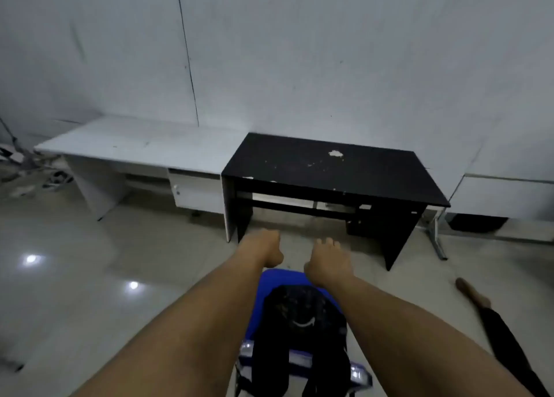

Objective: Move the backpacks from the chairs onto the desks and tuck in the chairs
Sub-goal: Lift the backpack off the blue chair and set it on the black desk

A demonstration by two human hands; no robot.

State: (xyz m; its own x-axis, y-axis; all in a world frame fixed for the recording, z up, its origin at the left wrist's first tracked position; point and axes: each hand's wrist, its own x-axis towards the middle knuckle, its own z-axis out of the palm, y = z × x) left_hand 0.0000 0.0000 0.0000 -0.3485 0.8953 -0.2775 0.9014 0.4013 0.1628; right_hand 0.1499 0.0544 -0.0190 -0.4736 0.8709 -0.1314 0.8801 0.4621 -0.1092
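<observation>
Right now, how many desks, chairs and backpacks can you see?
Desks: 2, a white desk and a black desk
Chairs: 1, a blue chair
Backpacks: 1, a black backpack on the chair
Total: 4

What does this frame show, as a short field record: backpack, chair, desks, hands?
backpack: black backpack on the blue chair, straps hanging over its back
chair: in front of the black desk, not tucked in
desks: black desk and white desk side by side against the wall, no backpack on either
left hand: curled, above the seat's front, holding nothing
right hand: open, holding nothing
floor: dark umbrella at right
</observation>
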